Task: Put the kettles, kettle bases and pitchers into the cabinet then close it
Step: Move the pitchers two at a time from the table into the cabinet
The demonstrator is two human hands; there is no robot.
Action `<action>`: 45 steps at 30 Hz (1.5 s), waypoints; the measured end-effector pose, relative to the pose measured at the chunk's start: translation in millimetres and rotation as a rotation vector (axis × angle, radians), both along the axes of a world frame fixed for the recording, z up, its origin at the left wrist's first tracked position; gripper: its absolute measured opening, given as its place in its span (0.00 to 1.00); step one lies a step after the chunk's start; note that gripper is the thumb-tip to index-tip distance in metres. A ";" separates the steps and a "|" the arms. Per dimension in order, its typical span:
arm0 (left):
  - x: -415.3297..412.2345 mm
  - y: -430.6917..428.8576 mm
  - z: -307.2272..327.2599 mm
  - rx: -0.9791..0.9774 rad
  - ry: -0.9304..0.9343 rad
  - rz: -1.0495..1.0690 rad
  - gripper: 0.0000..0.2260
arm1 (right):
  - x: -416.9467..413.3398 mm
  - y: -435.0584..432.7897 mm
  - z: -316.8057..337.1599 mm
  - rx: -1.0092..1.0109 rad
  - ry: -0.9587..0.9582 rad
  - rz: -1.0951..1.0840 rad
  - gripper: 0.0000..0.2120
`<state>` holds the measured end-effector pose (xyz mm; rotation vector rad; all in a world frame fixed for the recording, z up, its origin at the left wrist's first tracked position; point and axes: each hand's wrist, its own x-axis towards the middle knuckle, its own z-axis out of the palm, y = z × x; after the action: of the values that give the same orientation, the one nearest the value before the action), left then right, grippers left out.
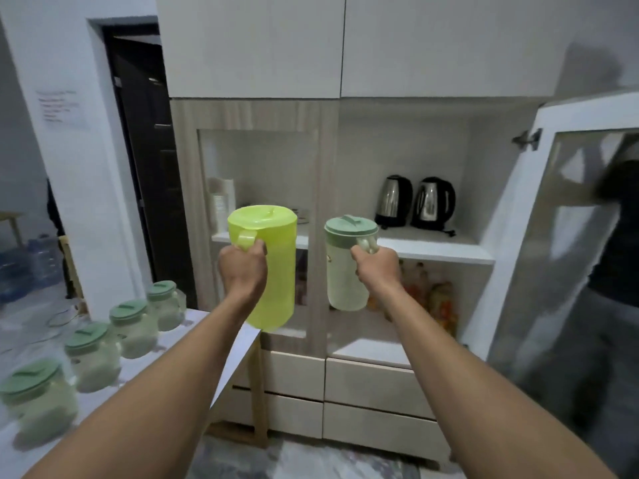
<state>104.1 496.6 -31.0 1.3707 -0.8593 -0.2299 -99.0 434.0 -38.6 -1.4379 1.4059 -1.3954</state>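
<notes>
Gripping pitcher handles, left hand (242, 267) holds a yellow pitcher (268, 267), right hand (377, 269) a green-lidded pitcher (345, 267); contents indiscernible.

White tabletop (221, 354) at left carried four green-lidded pitchers (93, 354) in a row, while the cabinet shelf (449, 248) carried two steel kettles (413, 202) side by side.

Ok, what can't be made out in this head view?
- Paper notice on the left wall: text too blurred to read.
- Lower shelf goods: blurred, partly behind the right hand and its pale green pitcher.
- Kettle bases: not distinguishable under the two kettles.
- Yellow pitcher in the left hand: contents unclear.
</notes>
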 end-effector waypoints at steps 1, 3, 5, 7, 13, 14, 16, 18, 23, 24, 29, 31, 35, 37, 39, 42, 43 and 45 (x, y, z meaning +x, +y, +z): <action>-11.7 -7.6 1.8 -0.001 0.002 -0.014 0.12 | -13.1 -4.3 1.2 0.004 -0.001 -0.012 0.10; -33.9 -24.9 3.4 -0.015 0.020 -0.049 0.11 | -38.5 -14.8 2.4 0.004 0.007 -0.044 0.10; -54.6 -42.5 3.7 -0.011 0.035 -0.089 0.10 | -60.7 -26.6 2.5 -0.001 0.014 -0.074 0.09; -75.3 -61.9 4.5 -0.010 0.052 -0.119 0.09 | -81.6 -40.6 2.9 0.001 0.015 -0.092 0.09; -120.9 -116.3 5.9 0.002 0.064 -0.185 0.11 | -124.0 -86.5 2.5 0.004 0.016 -0.135 0.09; -127.2 -129.0 5.7 0.000 0.059 -0.193 0.11 | -130.0 -97.8 1.1 0.004 0.016 -0.142 0.09; -138.6 -153.9 7.2 -0.007 0.055 -0.208 0.11 | -140.1 -121.2 0.8 0.000 0.020 -0.155 0.09; -149.1 -177.2 9.3 -0.018 0.058 -0.237 0.11 | -147.3 -144.5 2.1 -0.007 0.023 -0.162 0.09; -166.5 -235.6 19.7 -0.031 0.045 -0.293 0.10 | -156.0 -204.3 12.0 -0.007 0.005 -0.168 0.08; -167.5 -248.3 22.7 -0.029 0.037 -0.289 0.10 | -156.8 -215.9 15.7 -0.012 0.003 -0.166 0.08; -173.4 -320.5 35.7 -0.058 0.035 -0.314 0.11 | -161.4 -280.0 31.5 -0.039 -0.031 -0.183 0.07; -175.7 -343.3 35.3 -0.060 0.024 -0.314 0.11 | -163.1 -301.9 32.8 -0.042 -0.028 -0.187 0.07; -179.2 -389.2 30.5 -0.050 0.020 -0.289 0.12 | -166.9 -351.6 26.3 -0.034 -0.044 -0.152 0.06; -181.2 -412.3 28.7 -0.038 0.021 -0.270 0.11 | -167.2 -377.5 23.5 -0.031 -0.045 -0.125 0.05; -185.0 -439.2 25.9 -0.032 0.027 -0.236 0.11 | -167.4 -409.4 18.2 -0.027 -0.049 -0.109 0.05; -189.1 -479.7 23.5 -0.017 0.055 -0.178 0.13 | -164.6 -458.8 13.3 -0.016 -0.037 -0.090 0.07; -189.9 -492.3 22.8 -0.011 0.064 -0.161 0.13 | -163.4 -473.6 12.0 -0.016 -0.020 -0.081 0.08; -190.4 -518.8 20.3 -0.004 0.069 -0.117 0.15 | -161.8 -504.1 8.0 -0.022 0.007 -0.059 0.10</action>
<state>-86.3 -22.2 -10.8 1.3023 -0.8827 -0.3640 -260.8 -70.2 -30.7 -1.4263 1.4525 -1.4484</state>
